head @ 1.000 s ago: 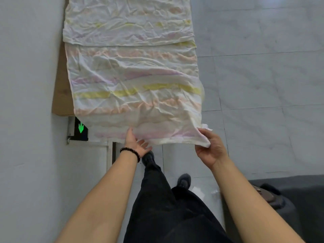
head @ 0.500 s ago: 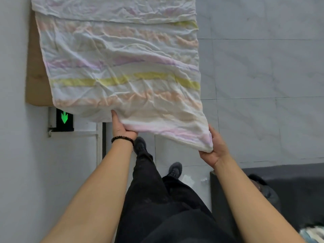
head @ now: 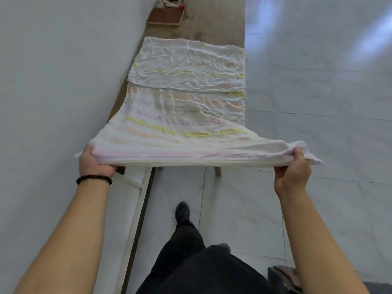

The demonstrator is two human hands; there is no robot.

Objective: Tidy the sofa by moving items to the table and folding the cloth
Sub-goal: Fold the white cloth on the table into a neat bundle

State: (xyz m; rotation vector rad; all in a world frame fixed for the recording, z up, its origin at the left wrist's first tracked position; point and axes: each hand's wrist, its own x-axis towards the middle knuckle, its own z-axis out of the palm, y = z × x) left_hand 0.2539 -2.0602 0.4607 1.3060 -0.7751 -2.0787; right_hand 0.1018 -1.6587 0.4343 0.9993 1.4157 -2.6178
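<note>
Striped cloth (head: pixel 186 85) on wooden table (head: pixel 220 24)

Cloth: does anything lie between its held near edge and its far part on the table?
Nothing visible. The left hand and right hand grip the near corners; the cloth is bare up to its far edge. A tray on the table lies beyond it.
</note>
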